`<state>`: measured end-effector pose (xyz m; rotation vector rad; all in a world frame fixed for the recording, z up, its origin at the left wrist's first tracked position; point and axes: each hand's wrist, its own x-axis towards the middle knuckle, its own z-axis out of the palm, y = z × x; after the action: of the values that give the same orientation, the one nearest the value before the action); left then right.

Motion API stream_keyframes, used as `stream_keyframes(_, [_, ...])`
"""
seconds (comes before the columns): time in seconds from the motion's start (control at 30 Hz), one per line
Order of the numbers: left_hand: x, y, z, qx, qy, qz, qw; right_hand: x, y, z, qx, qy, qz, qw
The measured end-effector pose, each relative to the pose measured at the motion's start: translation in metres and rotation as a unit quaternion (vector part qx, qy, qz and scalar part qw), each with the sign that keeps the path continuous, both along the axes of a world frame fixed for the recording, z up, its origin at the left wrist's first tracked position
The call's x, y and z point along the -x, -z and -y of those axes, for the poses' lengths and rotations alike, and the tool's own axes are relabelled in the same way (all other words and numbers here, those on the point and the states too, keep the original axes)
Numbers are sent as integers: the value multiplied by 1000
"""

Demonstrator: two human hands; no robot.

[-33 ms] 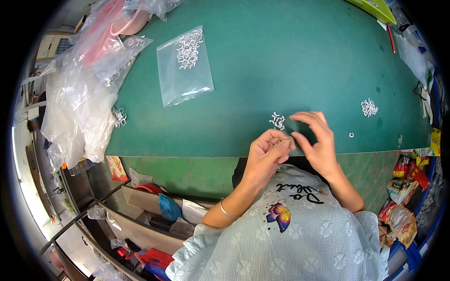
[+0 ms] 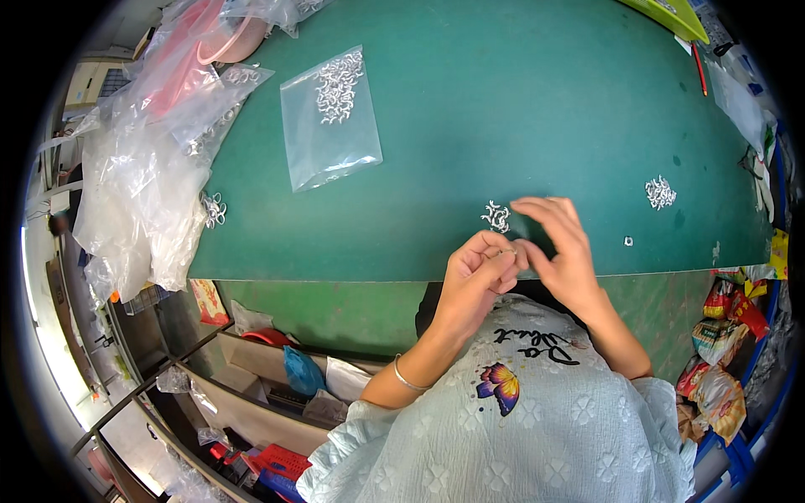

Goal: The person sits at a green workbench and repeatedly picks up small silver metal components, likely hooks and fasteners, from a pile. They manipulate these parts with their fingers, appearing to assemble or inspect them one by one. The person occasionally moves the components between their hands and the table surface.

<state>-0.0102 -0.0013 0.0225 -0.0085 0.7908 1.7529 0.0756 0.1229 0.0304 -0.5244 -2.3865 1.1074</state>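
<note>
My left hand (image 2: 480, 277) is closed in a pinch at the table's front edge. A tiny pale bit shows at its fingertips, too small to name. Beside it, my right hand (image 2: 566, 256) has its index finger and thumb spread apart, and the thumb comes up to the left fingertips. Nothing visible sits between its fingers. Just beyond both hands lies a small pile of silvery, curved metal pieces (image 2: 496, 217). One single small silvery piece (image 2: 628, 241) rests to the right, and farther right is another heap of small silvery pieces (image 2: 660, 193).
On the green table (image 2: 470, 101) lies a clear plastic bag (image 2: 331, 151) partly filled with silvery pieces. Large clear bags (image 2: 134, 193) and a pink bowl (image 2: 237, 44) crowd the left side. Silvery rings (image 2: 214, 210) lie near them. A red pen (image 2: 699, 70) lies far right.
My right hand has shifted slightly left, bringing its thumb closer to my left fingertips. The left hand and the metal pieces look the same.
</note>
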Motion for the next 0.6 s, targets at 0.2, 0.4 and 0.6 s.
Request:
stream_keyframes(0.2, [3, 4, 4, 8, -75, 1, 997, 2, 35, 0, -51, -61, -21, 997])
stream_keyframes(0.4, [1, 6, 3, 93, -122, -43, 987, 4, 14, -1, -36, 16, -54, 998])
stream_keyframes(0.6, [-1, 10, 2, 73, -107, -43, 991, 5, 33, -3, -62, -7, -33, 997])
